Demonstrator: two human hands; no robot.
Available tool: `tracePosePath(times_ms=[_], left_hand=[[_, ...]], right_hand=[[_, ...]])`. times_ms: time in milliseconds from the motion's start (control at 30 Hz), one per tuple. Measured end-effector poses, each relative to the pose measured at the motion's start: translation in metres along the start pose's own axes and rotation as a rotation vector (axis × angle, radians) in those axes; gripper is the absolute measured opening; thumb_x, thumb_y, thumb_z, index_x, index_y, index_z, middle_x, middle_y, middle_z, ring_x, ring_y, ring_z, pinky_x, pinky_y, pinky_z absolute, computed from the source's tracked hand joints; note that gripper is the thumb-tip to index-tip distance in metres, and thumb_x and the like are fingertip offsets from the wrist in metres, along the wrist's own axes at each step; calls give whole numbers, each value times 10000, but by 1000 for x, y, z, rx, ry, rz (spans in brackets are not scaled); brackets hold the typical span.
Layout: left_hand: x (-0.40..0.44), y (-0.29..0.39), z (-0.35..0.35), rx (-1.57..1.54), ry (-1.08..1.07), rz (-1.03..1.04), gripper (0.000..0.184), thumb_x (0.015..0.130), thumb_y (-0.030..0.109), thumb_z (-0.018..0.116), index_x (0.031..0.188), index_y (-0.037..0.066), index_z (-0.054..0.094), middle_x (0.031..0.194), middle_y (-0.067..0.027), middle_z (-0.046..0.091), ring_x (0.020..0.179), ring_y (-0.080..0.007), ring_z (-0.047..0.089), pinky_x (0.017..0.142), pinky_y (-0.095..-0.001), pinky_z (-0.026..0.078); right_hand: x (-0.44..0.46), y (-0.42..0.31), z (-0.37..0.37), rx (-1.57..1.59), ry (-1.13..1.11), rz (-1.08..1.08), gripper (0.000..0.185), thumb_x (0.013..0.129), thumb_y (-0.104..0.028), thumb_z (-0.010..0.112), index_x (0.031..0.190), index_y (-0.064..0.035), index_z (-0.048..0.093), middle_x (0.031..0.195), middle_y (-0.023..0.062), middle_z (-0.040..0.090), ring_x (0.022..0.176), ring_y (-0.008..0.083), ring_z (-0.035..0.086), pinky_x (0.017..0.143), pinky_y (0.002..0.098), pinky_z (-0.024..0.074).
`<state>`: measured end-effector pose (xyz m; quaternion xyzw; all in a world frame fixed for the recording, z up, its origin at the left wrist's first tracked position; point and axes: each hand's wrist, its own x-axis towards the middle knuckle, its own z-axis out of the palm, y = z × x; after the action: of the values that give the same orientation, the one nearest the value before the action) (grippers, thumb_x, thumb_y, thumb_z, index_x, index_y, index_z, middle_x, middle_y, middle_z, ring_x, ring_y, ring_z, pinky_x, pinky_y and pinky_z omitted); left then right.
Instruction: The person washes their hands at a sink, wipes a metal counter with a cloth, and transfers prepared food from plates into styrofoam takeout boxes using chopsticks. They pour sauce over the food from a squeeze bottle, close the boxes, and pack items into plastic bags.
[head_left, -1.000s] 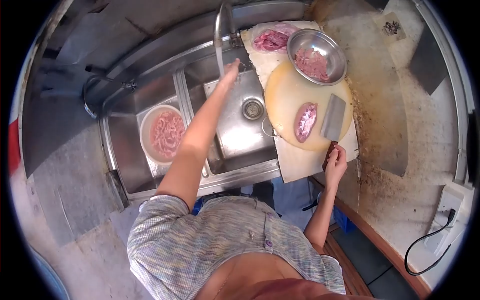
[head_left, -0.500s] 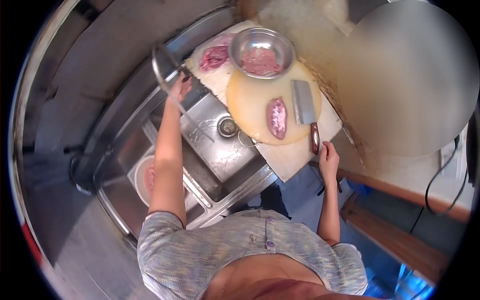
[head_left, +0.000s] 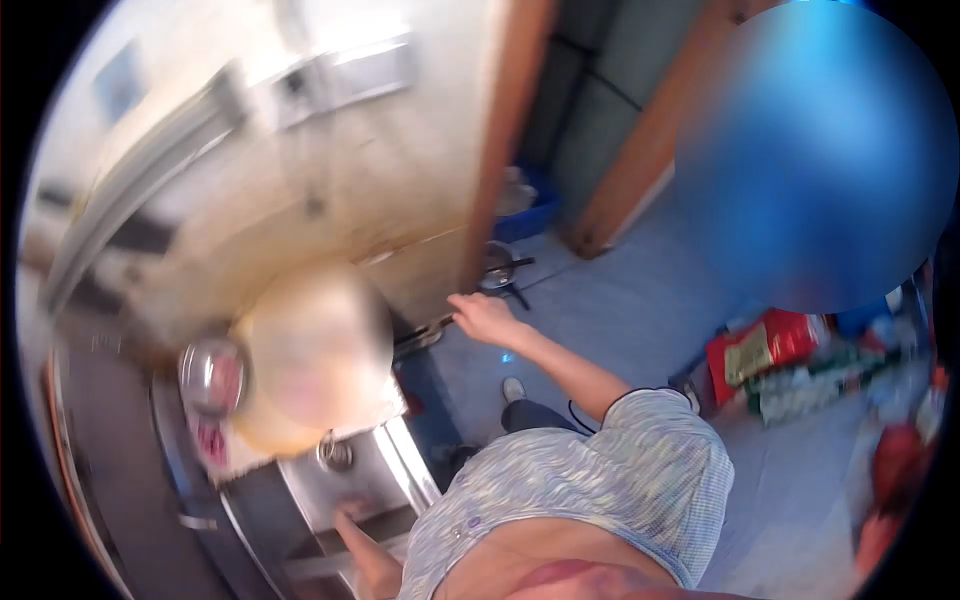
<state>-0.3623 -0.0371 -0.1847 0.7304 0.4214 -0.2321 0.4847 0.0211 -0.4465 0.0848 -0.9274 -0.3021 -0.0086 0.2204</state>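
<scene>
My right hand (head_left: 485, 318) is held out over the floor beside the counter's end, its fingers loosely bent and apart, with nothing visible in them. Low over the steel sink (head_left: 310, 490) is my left hand (head_left: 350, 512), smeared by motion, so its fingers cannot be read. A round yellowish cutting board (head_left: 257, 425) lies by the sink, its middle hidden by blur. A steel bowl (head_left: 189, 385) with pinkish meat stands at the board's left edge. Dark red meat (head_left: 213, 443) lies just below the bowl. The cleaver cannot be made out.
Wooden posts (head_left: 510, 130) frame a doorway ahead. A blue crate (head_left: 528, 208) and a small round metal item (head_left: 497, 268) are on the floor there. Red and green packages (head_left: 780, 345) are piled at the right. A large blurred patch covers the upper right.
The view has swung right, away from the sink and board. My left hand has moved from near the hose to over the sink; my right hand has left the cleaver handle's side.
</scene>
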Motion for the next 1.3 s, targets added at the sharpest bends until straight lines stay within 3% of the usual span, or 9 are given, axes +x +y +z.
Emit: tracePosePath(times_ms=[33,100,533,633,667,767,933,1167,1300], left_hand=[[-4,21,28,470,-78,-44,289,764,185,612,977,-8,584,844,-141,615,760,-191,562,738,-324,444],[-13,26,55,-81,363,349,311,769,258,606,906,-20,586,775,-129,614,692,-189,545,677,-325,435],[-118,531,186,-54,373,940,281,789,288,534,638,75,428,626,-17,454,637,-99,404,603,-281,350],[-90,560,323,-817,71,539,255,780,278,541,610,105,460,649,-43,531,580,-128,464,488,-273,356],[-67,536,348,-474,-501,577,238,769,309,545,653,102,535,671,-69,580,587,-178,533,500,-289,414],[-31,523,460,332,-407,303,237,778,305,540,676,90,540,673,-62,574,595,-169,523,510,-295,414],[21,610,627,568,-410,184,240,792,298,531,715,71,549,676,-50,563,608,-153,507,528,-305,412],[27,891,1013,986,-564,782,251,813,287,519,769,44,561,681,-34,548,625,-131,484,552,-318,411],[-100,1018,1241,894,-854,1147,261,824,282,512,800,28,568,684,-24,540,636,-118,471,565,-326,410]], right_hand=[[-13,19,-18,-63,-67,86,335,795,-214,522,1101,-84,479,944,138,579,882,310,559,716,423,463],[-51,68,-62,-9,-18,170,349,803,-213,521,1123,-84,469,953,162,568,918,333,540,763,437,443],[-427,410,-202,-28,275,1040,325,803,-227,520,1052,-20,498,948,176,590,918,362,537,778,440,435],[-452,459,-213,161,261,1089,358,792,-262,527,1063,-31,500,866,183,597,828,340,569,692,433,447],[-460,478,-210,200,305,1062,365,793,-274,531,1060,-28,500,858,178,600,821,329,573,686,424,447],[-471,537,-186,317,422,982,395,795,-306,543,1066,-22,497,845,162,604,807,293,583,676,399,448],[-482,689,-268,430,190,1154,483,796,-313,571,1164,-21,459,909,144,587,847,238,570,714,358,447],[-568,872,-328,631,802,1242,524,805,-279,558,1220,6,412,1045,149,560,1016,231,520,857,316,411],[-620,893,-321,434,449,1629,531,796,-303,548,1203,15,421,1078,166,549,1028,235,513,850,324,415]])
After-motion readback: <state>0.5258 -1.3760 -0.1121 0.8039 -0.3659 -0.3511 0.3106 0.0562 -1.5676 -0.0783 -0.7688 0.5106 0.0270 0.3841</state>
